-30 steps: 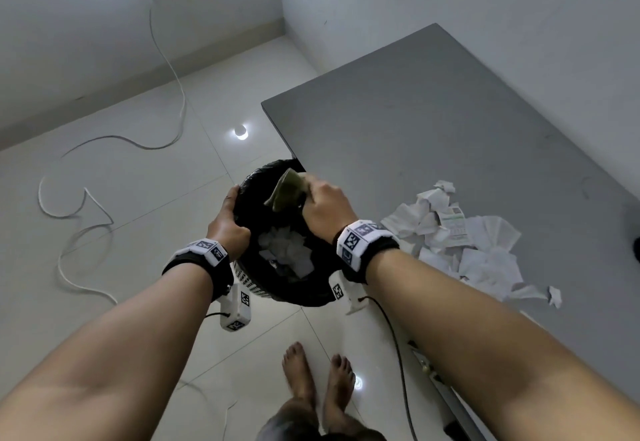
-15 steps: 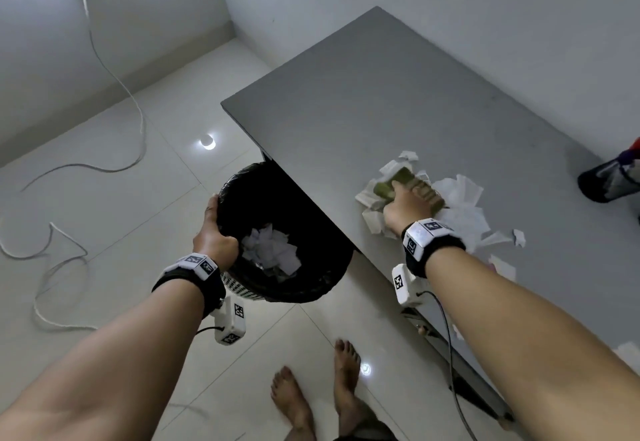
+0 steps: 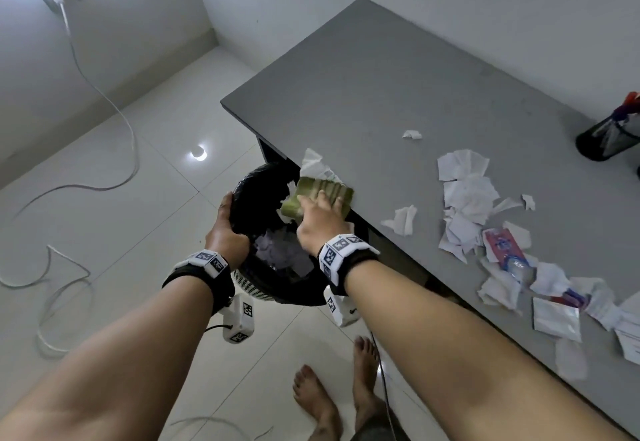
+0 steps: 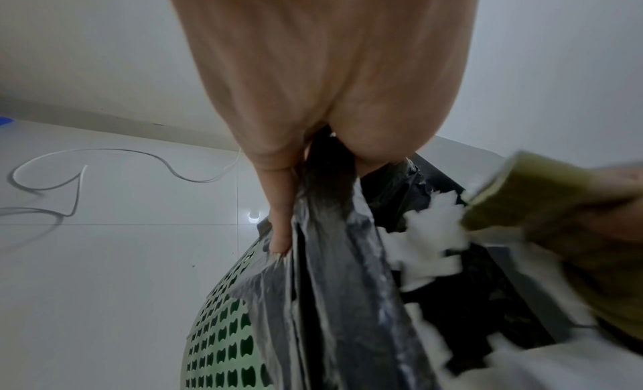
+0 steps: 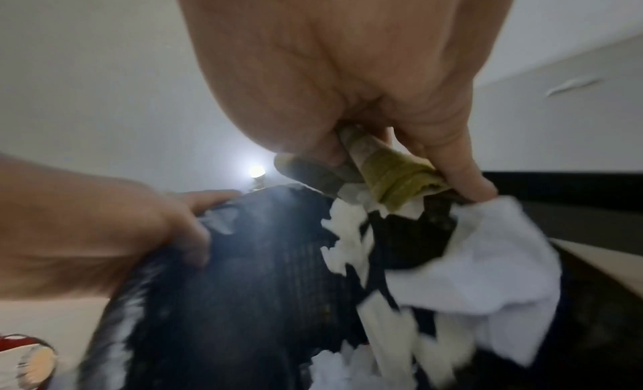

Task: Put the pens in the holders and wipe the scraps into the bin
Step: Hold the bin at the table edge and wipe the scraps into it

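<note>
My left hand (image 3: 227, 229) grips the rim of a bin (image 3: 258, 195) lined with a black bag and holds it just under the grey table's (image 3: 381, 94) front edge. In the left wrist view, the fingers (image 4: 278, 217) curl over the liner above the bin's green perforated wall (image 4: 222, 341). My right hand (image 3: 320, 214) holds a folded green cloth (image 3: 323, 191) at the table edge above the bin. White paper scraps (image 5: 487, 258) tumble off the cloth (image 5: 396, 181) into the bin. More scraps (image 3: 467, 198) lie spread on the table. A black mesh pen holder (image 3: 606, 139) stands at the far right.
A white cable (image 3: 104, 101) runs from a wall socket and loops across the tiled floor at the left. My bare feet (image 3: 332, 399) stand below the bin. A red and blue wrapper (image 3: 502, 246) lies among the scraps near the table's front edge.
My right hand has swept the cloth from the scrap pile left to the table edge, pushing scraps over into the bin. My left hand keeps its grip on the bin.
</note>
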